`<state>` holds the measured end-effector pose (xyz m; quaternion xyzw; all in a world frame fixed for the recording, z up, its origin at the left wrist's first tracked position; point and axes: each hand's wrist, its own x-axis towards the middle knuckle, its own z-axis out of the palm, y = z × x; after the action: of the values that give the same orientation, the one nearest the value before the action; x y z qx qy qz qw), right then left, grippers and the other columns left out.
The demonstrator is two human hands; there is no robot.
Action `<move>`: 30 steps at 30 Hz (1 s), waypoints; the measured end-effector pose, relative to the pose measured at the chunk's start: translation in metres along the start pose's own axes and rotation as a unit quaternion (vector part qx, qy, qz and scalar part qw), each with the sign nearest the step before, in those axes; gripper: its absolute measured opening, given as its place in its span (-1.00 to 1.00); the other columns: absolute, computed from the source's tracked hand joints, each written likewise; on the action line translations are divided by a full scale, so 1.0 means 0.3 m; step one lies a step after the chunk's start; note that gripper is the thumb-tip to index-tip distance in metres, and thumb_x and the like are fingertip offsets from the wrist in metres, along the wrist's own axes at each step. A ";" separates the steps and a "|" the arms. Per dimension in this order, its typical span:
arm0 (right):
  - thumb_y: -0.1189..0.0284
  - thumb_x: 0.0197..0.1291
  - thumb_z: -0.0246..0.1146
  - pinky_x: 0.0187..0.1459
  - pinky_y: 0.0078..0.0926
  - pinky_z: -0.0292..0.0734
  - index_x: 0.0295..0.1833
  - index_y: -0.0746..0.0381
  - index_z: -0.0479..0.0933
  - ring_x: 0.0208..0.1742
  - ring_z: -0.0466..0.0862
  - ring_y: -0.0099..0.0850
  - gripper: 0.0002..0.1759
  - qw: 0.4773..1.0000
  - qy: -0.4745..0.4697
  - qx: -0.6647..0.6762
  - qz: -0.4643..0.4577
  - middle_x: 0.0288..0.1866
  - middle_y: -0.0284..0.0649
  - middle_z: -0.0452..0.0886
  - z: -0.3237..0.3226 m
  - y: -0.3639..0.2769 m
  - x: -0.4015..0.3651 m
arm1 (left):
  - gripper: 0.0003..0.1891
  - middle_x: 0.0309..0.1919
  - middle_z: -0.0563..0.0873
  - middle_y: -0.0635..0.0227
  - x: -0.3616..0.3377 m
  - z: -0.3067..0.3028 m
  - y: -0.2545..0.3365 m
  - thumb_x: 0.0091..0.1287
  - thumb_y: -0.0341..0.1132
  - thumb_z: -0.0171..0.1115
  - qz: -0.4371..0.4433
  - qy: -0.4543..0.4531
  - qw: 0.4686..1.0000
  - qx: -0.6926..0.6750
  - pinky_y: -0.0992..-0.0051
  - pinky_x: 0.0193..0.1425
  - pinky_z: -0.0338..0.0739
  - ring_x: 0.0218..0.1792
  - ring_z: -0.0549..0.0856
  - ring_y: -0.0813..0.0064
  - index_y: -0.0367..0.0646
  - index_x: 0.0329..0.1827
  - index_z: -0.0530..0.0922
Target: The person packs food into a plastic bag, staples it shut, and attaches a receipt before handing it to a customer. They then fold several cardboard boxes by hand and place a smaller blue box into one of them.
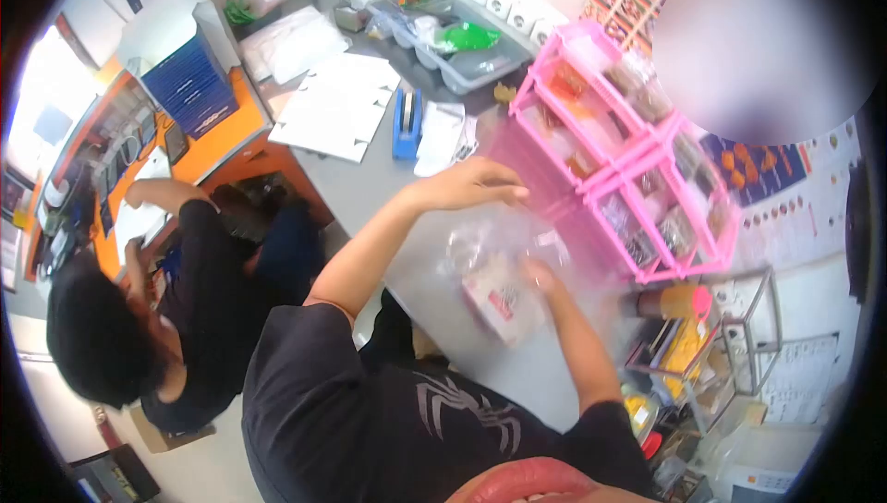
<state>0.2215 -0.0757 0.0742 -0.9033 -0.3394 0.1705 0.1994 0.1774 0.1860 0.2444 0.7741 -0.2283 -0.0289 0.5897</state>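
Note:
On the grey table, a white packet with red print [497, 300] lies inside or beneath a clear plastic bag [473, 249]. My right hand [542, 278], blurred by motion, is closed at the bag's right side, fingertips on the plastic. Just above the bag, my left hand [469, 183] reaches across with fingers stretched out to the right and slightly bent. A blue tape dispenser [407, 124] and white paper slips [440, 138] are behind my left hand.
A pink tiered rack [605, 166] with packets borders the table's right side. White cards [338, 106] and a grey tray [453, 55] sit at the back. A co-worker [176, 300] sits left at an orange desk [217, 101]. A metal-framed shelf [739, 337] stands right.

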 end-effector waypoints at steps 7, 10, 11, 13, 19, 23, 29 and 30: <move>0.33 0.18 0.11 0.06 -0.21 0.41 0.13 0.19 0.45 0.01 0.54 -0.06 -0.61 0.990 -0.027 0.051 0.129 -0.05 -0.02 0.57 -0.086 -0.145 -0.153 | -0.69 -0.25 0.69 0.30 0.269 -0.911 -0.702 0.38 -0.17 0.06 -0.021 0.362 0.931 -0.041 0.52 -0.13 0.51 -0.27 0.63 0.55 -0.25 -0.07 0.56; 0.43 0.22 0.12 0.03 -0.27 0.42 -0.02 0.25 0.51 -0.04 0.57 -0.12 -0.76 0.977 0.102 0.062 0.179 -0.08 -0.04 0.57 -0.107 -0.216 -0.160 | -0.79 -0.40 0.72 0.31 0.405 -1.286 -1.008 0.31 -0.33 0.00 0.015 0.584 0.810 0.056 0.51 -0.18 0.52 -0.29 0.68 0.51 -0.25 -0.20 0.58; 0.47 0.21 0.12 -0.01 -0.27 0.46 -0.01 0.23 0.53 -0.09 0.60 -0.14 -0.75 0.962 0.156 0.073 0.214 -0.13 -0.07 0.59 -0.104 -0.228 -0.158 | -0.79 -0.37 0.72 0.25 0.440 -1.387 -1.069 0.29 -0.37 -0.02 -0.012 0.601 0.793 0.096 0.47 -0.15 0.52 -0.25 0.68 0.45 -0.25 -0.20 0.58; 0.51 0.15 0.14 -0.07 -0.27 0.45 -0.09 0.28 0.52 -0.13 0.58 -0.15 -0.79 0.940 0.241 0.045 0.239 -0.11 -0.04 0.58 -0.058 -0.220 -0.183 | -0.78 -0.31 0.71 0.15 0.499 -1.543 -1.195 0.26 -0.42 -0.05 -0.062 0.601 0.770 0.204 0.38 -0.09 0.52 -0.19 0.68 0.33 -0.24 -0.21 0.58; 0.67 0.04 0.08 -0.17 -0.39 0.48 -0.27 0.32 0.52 -0.27 0.60 -0.24 -0.85 0.912 0.248 0.050 0.321 -0.29 -0.10 0.62 -0.107 -0.272 -0.102 | -0.85 -0.29 0.67 0.08 0.628 -1.745 -1.563 0.14 -0.48 0.03 -0.131 0.460 0.734 0.482 0.26 -0.07 0.52 -0.22 0.65 0.07 -0.19 -0.36 0.60; 0.70 -0.02 0.07 -0.16 -0.40 0.49 -0.39 0.33 0.49 -0.24 0.61 -0.25 -0.89 0.871 0.263 0.110 0.401 -0.29 -0.11 0.63 -0.112 -0.256 -0.048 | -0.83 -0.29 0.68 0.09 0.676 -1.700 -1.495 0.16 -0.42 0.03 -0.236 0.337 0.731 0.544 0.17 -0.10 0.53 -0.20 0.66 0.09 -0.17 -0.32 0.61; 0.71 -0.03 0.07 -0.13 -0.41 0.50 -0.47 0.33 0.45 -0.18 0.63 -0.27 -0.90 0.890 0.269 0.048 0.364 -0.25 -0.11 0.64 -0.117 -0.238 -0.007 | -0.73 -0.14 0.70 0.21 0.751 -1.728 -1.634 0.23 -0.29 0.00 -0.391 0.235 0.694 0.557 0.22 -0.08 0.55 -0.10 0.69 0.23 -0.07 -0.17 0.66; 0.71 -0.03 0.08 -0.12 -0.41 0.50 -0.47 0.33 0.46 -0.18 0.63 -0.27 -0.91 0.887 0.274 0.033 0.370 -0.24 -0.11 0.63 -0.125 -0.266 0.025 | -0.72 -0.12 0.70 0.23 0.754 -1.735 -1.653 0.23 -0.26 0.00 -0.413 0.227 0.684 0.557 0.24 -0.08 0.55 -0.09 0.69 0.25 -0.06 -0.14 0.66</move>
<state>0.1999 -0.0247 0.1431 -0.9670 0.0934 -0.0112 0.2366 0.7015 0.6661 -0.0064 0.9589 0.2808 0.0396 0.0126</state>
